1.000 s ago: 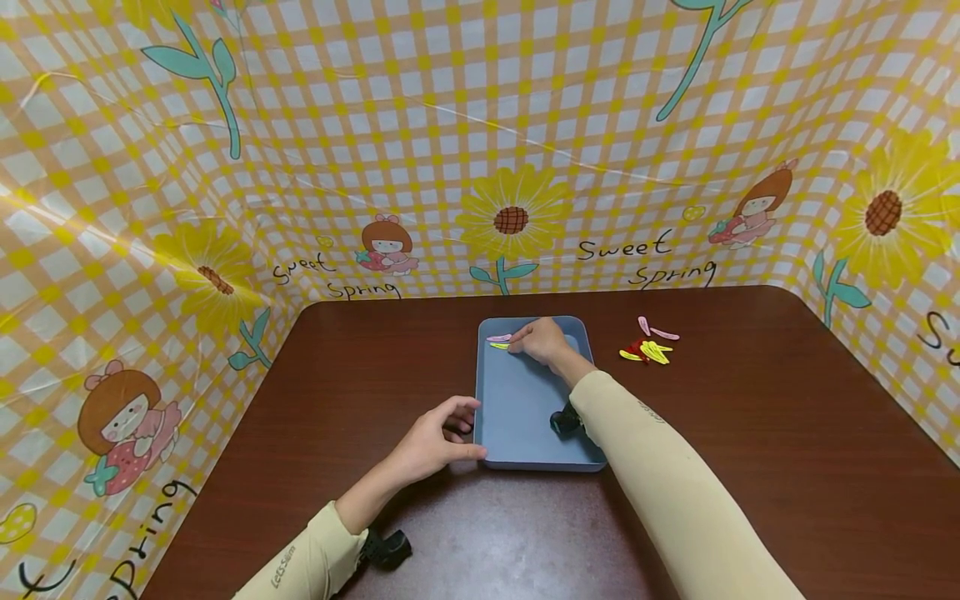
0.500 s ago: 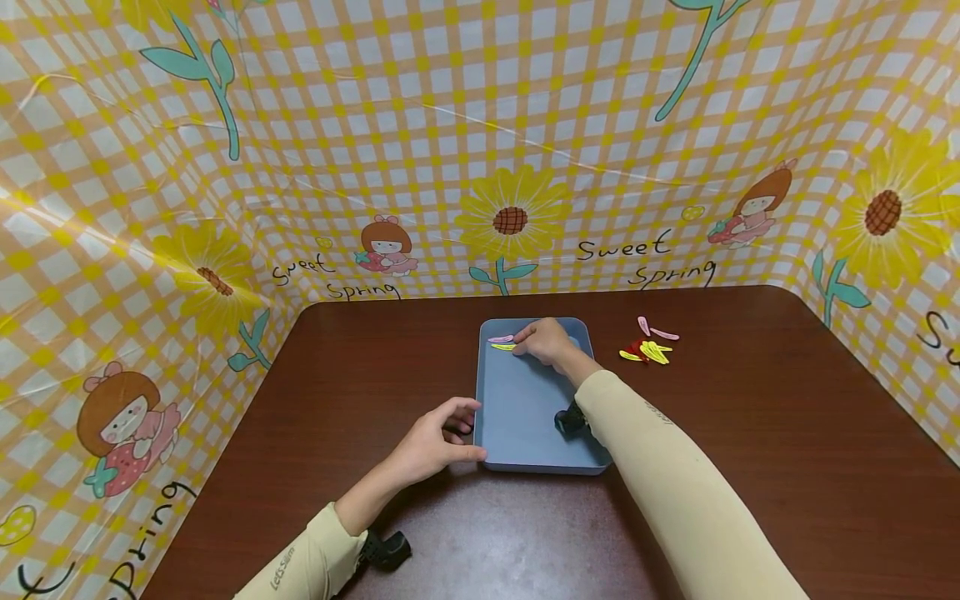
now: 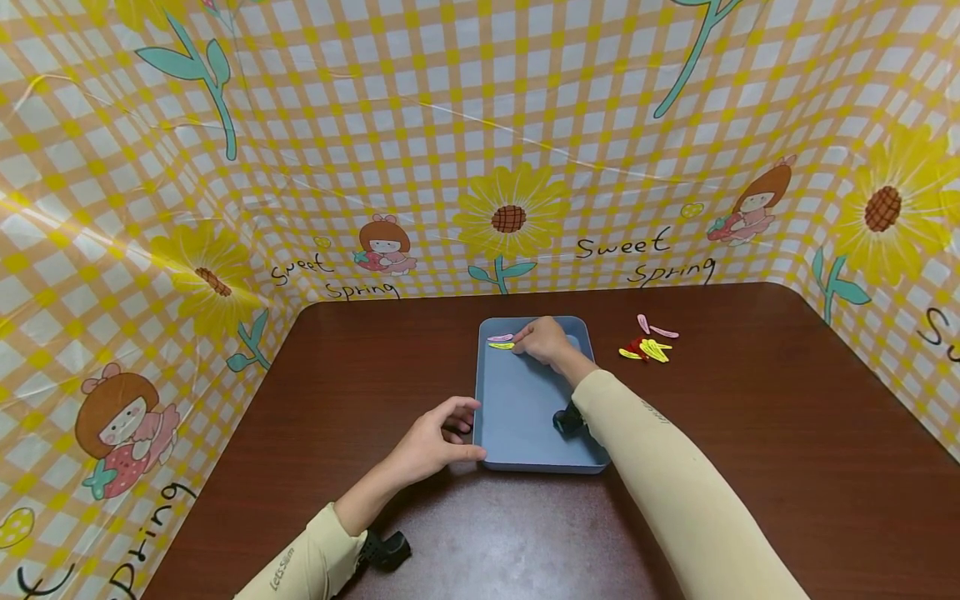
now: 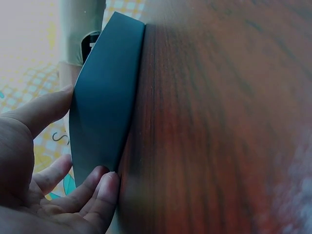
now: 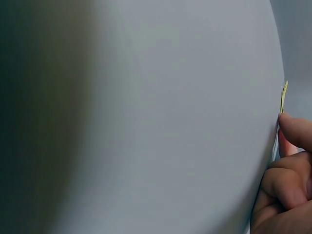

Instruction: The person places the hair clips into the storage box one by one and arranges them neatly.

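Observation:
A blue-grey tray [image 3: 525, 417] lies on the table. Inside, at its back left, a pink hair clip [image 3: 500, 338] lies just behind a yellow hair clip [image 3: 501, 346]. My right hand [image 3: 546, 342] reaches into the tray, thumb and forefinger pinching the yellow clip's right end. The right wrist view shows the tip of the yellow clip [image 5: 284, 95] sticking out beyond the thumb of my right hand [image 5: 290, 180]. My left hand [image 3: 427, 446] touches the tray's left wall near the front corner, thumb and fingers spread along the outer wall [image 4: 105, 92] in the left wrist view.
Right of the tray, a loose pile of yellow clips [image 3: 654, 350] and red clips [image 3: 637, 348] lies on the brown table [image 3: 750, 417]. Two pink clips [image 3: 663, 332] lie just behind the pile. A checked cloth [image 3: 427, 167] with printed flowers encloses the back and sides.
My right hand has shifted slightly to the right, and more of the yellow clip in the tray shows. The tray has moved very slightly; my left hand has stayed in place.

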`<act>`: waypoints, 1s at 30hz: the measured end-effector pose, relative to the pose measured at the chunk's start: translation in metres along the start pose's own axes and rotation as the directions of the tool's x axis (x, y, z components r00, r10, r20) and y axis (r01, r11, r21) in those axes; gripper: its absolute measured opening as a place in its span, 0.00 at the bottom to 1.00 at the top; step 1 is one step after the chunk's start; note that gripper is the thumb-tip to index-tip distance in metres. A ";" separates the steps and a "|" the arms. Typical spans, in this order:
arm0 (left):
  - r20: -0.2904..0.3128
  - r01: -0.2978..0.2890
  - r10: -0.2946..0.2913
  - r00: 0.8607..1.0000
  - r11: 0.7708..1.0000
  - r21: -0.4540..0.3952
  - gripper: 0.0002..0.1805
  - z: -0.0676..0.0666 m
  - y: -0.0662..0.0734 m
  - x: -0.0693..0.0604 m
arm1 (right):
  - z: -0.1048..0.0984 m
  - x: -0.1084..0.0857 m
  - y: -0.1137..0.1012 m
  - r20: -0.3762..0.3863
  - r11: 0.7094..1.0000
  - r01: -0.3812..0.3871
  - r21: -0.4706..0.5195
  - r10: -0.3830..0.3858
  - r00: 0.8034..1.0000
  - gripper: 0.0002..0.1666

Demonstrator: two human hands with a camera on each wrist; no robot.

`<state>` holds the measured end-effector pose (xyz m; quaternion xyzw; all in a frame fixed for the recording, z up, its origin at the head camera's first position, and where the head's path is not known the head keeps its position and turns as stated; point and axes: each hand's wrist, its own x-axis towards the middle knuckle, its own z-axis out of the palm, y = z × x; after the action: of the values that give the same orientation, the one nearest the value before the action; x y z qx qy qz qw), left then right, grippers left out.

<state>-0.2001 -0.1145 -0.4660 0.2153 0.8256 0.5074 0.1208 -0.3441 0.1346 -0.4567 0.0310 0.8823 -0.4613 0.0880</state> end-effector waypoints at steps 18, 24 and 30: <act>-0.003 -0.012 0.012 1.000 1.000 0.014 0.37 -0.002 0.002 0.002 | 0.002 0.003 -0.002 -0.027 1.000 0.025 -0.014 -0.025 0.999 0.09; 0.007 -0.004 0.004 1.000 1.000 0.015 0.37 0.000 0.000 -0.001 | 0.005 -0.001 0.000 -0.028 0.999 0.042 -0.027 -0.042 0.999 0.10; 0.004 -0.006 0.006 1.000 1.000 0.004 0.37 0.000 0.000 0.000 | 0.004 0.000 0.000 -0.035 0.998 0.056 -0.028 -0.057 0.998 0.10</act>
<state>-0.1998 -0.1144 -0.4656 0.2191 0.8257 0.5057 0.1202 -0.3437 0.1312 -0.4592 0.0133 0.8905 -0.4509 0.0597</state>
